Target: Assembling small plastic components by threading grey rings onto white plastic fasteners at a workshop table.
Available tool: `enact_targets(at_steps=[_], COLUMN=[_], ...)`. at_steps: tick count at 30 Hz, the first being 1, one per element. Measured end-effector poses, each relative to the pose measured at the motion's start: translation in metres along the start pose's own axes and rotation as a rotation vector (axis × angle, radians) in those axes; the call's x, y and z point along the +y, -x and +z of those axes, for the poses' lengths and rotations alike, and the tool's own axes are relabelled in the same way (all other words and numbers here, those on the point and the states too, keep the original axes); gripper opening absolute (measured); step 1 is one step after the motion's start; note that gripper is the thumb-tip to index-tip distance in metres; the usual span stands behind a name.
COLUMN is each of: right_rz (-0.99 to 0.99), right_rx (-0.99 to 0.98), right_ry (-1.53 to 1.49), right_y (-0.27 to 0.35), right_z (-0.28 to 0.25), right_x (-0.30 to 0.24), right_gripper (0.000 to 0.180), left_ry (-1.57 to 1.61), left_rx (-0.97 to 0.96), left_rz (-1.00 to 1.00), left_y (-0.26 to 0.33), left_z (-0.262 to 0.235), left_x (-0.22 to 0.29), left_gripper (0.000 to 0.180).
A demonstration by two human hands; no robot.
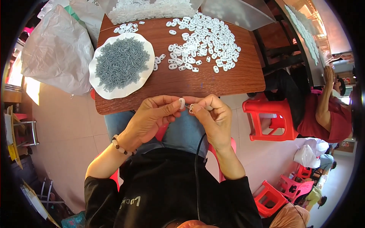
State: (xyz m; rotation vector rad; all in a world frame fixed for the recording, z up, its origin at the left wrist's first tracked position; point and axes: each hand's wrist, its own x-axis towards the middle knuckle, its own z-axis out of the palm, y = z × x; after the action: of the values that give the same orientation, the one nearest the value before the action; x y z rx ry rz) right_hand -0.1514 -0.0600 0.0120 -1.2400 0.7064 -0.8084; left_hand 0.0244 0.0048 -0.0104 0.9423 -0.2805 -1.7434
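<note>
Just off the near edge of the table, my two hands meet over my lap. A small white oval plastic piece (pixel 182 103) is pinched between the thumb and fingers of my left hand (pixel 145 118). My right hand (pixel 216 121) pinches a second white piece (pixel 191 108), partly covered by the thumb. Between the two pieces shows a short, thin grey pin; how far it sits in either one is too small to tell. Beyond my left hand, a white scalloped plate (pixel 151 62) carries a heap of small grey pins (pixel 121 64).
Loose white two-holed oval pieces (pixel 207 38) spread over the wooden table (pixel 163 85). A tub of translucent parts (pixel 150 10) stands at the back. Large white sacks (pixel 57 53) are at left. On the right are a red stool (pixel 266 117) and a seated person in red (pixel 327 117).
</note>
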Motion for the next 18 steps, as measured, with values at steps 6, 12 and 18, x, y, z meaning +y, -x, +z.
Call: enact_targets(at_steps=[6, 12, 18], right_rz=[0.013, 0.035, 0.013], right_rx=[-0.005, 0.013, 0.018], right_ry=[-0.001, 0.001, 0.016], right_y=[-0.0005, 0.0007, 0.0018], right_z=[-0.0019, -0.0016, -0.0012], right_x=[0.0001, 0.0009, 0.0028], right_gripper=[0.007, 0.006, 0.004], left_ry=[-0.001, -0.032, -0.127], left_rx=[-0.001, 0.009, 0.025], left_rz=[0.009, 0.032, 0.103], left_y=[-0.001, -0.0015, 0.0013], left_z=[0.0017, -0.0001, 0.0052], left_x=[-0.0011, -0.0033, -0.004], left_gripper=[0.019, 0.02, 0.025])
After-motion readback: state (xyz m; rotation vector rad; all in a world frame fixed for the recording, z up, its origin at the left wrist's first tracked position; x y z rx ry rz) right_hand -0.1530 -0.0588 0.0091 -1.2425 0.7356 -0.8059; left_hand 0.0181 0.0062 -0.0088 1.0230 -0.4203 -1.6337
